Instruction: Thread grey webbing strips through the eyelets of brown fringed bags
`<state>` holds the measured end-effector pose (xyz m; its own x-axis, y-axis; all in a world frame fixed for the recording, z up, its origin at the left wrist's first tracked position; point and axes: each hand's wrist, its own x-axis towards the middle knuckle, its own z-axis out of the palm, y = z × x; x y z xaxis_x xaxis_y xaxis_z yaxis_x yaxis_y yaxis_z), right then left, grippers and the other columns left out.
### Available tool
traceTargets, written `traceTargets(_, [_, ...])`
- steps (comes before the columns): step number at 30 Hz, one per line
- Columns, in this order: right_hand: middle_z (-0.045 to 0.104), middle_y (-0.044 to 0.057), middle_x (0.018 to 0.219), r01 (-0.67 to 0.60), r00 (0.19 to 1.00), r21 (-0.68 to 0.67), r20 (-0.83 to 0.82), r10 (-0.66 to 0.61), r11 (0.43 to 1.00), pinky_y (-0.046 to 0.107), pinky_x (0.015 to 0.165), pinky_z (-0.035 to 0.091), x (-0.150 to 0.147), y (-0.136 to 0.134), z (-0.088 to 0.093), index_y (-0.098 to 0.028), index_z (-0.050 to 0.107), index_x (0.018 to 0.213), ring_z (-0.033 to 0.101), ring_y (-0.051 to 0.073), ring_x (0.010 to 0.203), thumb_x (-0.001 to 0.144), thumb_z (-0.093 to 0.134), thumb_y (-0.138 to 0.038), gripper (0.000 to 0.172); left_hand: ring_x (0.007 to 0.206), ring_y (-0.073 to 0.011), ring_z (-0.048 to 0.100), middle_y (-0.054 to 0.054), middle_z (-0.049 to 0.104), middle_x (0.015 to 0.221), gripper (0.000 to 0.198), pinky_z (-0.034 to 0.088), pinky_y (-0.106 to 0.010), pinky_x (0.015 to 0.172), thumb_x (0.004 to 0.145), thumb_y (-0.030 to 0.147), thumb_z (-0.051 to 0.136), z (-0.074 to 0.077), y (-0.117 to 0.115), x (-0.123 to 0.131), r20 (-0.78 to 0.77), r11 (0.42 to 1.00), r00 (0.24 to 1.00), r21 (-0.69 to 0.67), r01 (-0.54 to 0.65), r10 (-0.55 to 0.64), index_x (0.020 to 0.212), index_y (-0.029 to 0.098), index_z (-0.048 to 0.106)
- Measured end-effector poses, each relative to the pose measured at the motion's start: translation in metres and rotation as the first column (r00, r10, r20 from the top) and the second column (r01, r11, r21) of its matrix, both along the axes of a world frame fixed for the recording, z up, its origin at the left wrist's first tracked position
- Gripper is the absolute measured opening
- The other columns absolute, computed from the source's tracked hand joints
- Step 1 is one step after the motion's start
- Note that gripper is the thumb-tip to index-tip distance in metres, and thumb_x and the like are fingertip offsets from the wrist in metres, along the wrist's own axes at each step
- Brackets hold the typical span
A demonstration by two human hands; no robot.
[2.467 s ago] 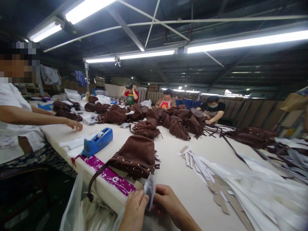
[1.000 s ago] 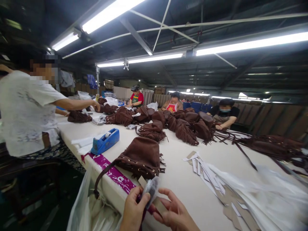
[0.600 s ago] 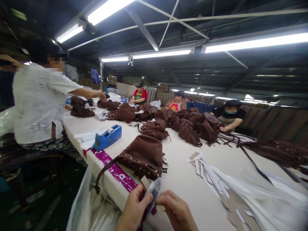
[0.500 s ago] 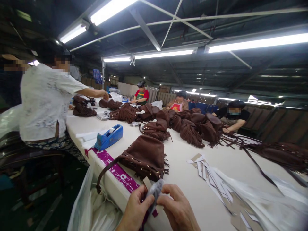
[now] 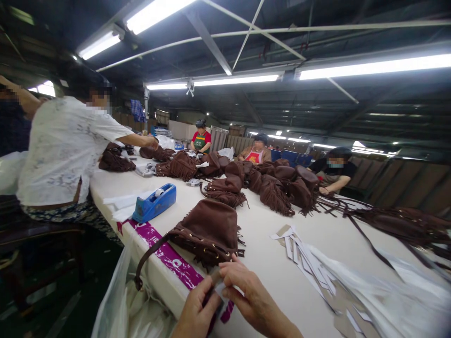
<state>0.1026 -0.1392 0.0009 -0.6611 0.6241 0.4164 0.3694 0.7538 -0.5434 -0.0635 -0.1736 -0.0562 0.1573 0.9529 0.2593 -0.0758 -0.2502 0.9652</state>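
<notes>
My left hand (image 5: pixel 199 305) is closed around a small grey piece with a pale, shiny, plastic-looking face (image 5: pixel 220 286). What this piece is, I cannot make out. From above, the fingers of my right hand (image 5: pixel 248 291) close on its upper end, where a whitish flap shows. Just beyond both hands a dark brown fringed leather bag (image 5: pixel 211 225) lies on the white table (image 5: pixel 260 258). Gold eyelets run along its near edge, and its strap (image 5: pixel 150 258) hangs over the table's left edge.
A blue tape dispenser (image 5: pixel 155 203) stands left of the bag, by a purple printed strip (image 5: pixel 169 253). Card strips (image 5: pixel 303 258) and clear plastic (image 5: pixel 387 291) lie at right. Brown bags (image 5: pixel 275 188) pile up farther back. Several people work around the table; one in white (image 5: pixel 66 145) reaches across.
My right hand has moved up and forward over the grey piece, which is now more covered by my fingers. The view has shifted slightly. The person in white leans farther over the table.
</notes>
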Motion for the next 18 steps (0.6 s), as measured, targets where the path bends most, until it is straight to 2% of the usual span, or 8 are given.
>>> traceTargets(3, [0.069, 0.002, 0.090, 0.009, 0.995, 0.017, -0.104, -0.008, 1.000, 0.040, 0.109, 0.033, -0.005, 0.000, -0.004, -0.023, 0.053, 0.077, 0.063, 0.017, 0.097, 0.086, 0.050, -0.009, 0.017, 0.093, -0.0238, 0.056, -0.005, 0.064, 0.093, 0.032, 0.043, -0.030, 0.088, 0.084, 0.043, 0.056, -0.001, 0.001, 0.001, 0.020, 0.999, 1.000, -0.043, 0.002, -0.002, 0.101, 0.017, 0.064])
traceTargets(5, [0.069, 0.002, 0.087, 0.007, 0.991, 0.055, -0.137, 0.001, 0.998, 0.038, 0.107, 0.035, -0.007, -0.001, -0.007, -0.023, 0.051, 0.075, 0.063, 0.016, 0.092, 0.087, 0.048, -0.010, 0.018, 0.085, -0.0213, 0.055, -0.004, 0.062, 0.085, 0.030, 0.044, -0.027, 0.079, 0.082, 0.045, 0.058, -0.004, 0.003, 0.003, 0.072, 0.997, 0.997, -0.068, 0.018, -0.013, 0.091, 0.016, 0.063])
traceTargets(7, [0.068, 0.001, 0.085, 0.013, 0.987, 0.064, -0.158, -0.003, 0.998, 0.037, 0.106, 0.035, -0.007, 0.000, -0.010, -0.023, 0.050, 0.074, 0.063, 0.015, 0.088, 0.088, 0.047, -0.011, 0.019, 0.081, -0.0188, 0.053, -0.003, 0.060, 0.083, 0.030, 0.042, -0.026, 0.074, 0.082, 0.045, 0.060, -0.008, 0.005, 0.004, 0.137, 0.995, 0.990, -0.091, 0.050, -0.038, 0.088, 0.015, 0.062])
traceTargets(10, [0.068, 0.001, 0.084, 0.056, 0.978, 0.008, -0.204, -0.053, 0.998, 0.033, 0.101, 0.040, -0.005, 0.001, -0.011, -0.023, 0.052, 0.073, 0.063, 0.015, 0.085, 0.088, 0.051, -0.013, 0.017, 0.071, -0.0149, 0.051, 0.000, 0.056, 0.075, 0.031, 0.041, -0.024, 0.067, 0.078, 0.045, 0.066, -0.017, 0.006, 0.008, 0.235, 0.986, 0.970, -0.131, 0.100, -0.067, 0.089, 0.016, 0.060])
traceTargets(12, [0.069, 0.001, 0.087, 0.094, 0.969, -0.054, -0.225, -0.104, 0.994, 0.031, 0.096, 0.042, -0.003, 0.001, -0.011, -0.022, 0.052, 0.072, 0.064, 0.015, 0.084, 0.086, 0.055, -0.013, 0.016, 0.063, -0.0132, 0.048, 0.002, 0.053, 0.068, 0.034, 0.039, -0.023, 0.062, 0.075, 0.047, 0.068, -0.019, 0.006, 0.012, 0.298, 0.979, 0.954, -0.178, 0.096, -0.039, 0.086, 0.017, 0.057])
traceTargets(15, [0.069, 0.002, 0.088, 0.107, 0.959, -0.146, -0.247, -0.141, 0.983, 0.027, 0.085, 0.046, -0.003, 0.002, -0.012, -0.021, 0.051, 0.069, 0.064, 0.015, 0.081, 0.083, 0.059, -0.015, 0.017, 0.059, -0.0122, 0.046, 0.004, 0.050, 0.064, 0.036, 0.036, -0.022, 0.057, 0.072, 0.047, 0.070, -0.013, 0.006, 0.016, 0.313, 0.969, 0.950, -0.240, 0.057, 0.022, 0.080, 0.018, 0.052])
traceTargets(18, [0.069, 0.003, 0.087, 0.083, 0.947, -0.207, -0.289, -0.142, 0.975, 0.025, 0.076, 0.047, -0.006, 0.003, -0.016, -0.021, 0.052, 0.068, 0.064, 0.016, 0.082, 0.083, 0.059, -0.016, 0.017, 0.058, -0.0117, 0.045, 0.005, 0.049, 0.063, 0.032, 0.035, -0.021, 0.056, 0.068, 0.041, 0.071, 0.001, 0.007, 0.019, 0.197, 0.965, 0.978, -0.261, -0.012, 0.066, 0.077, 0.018, 0.051])
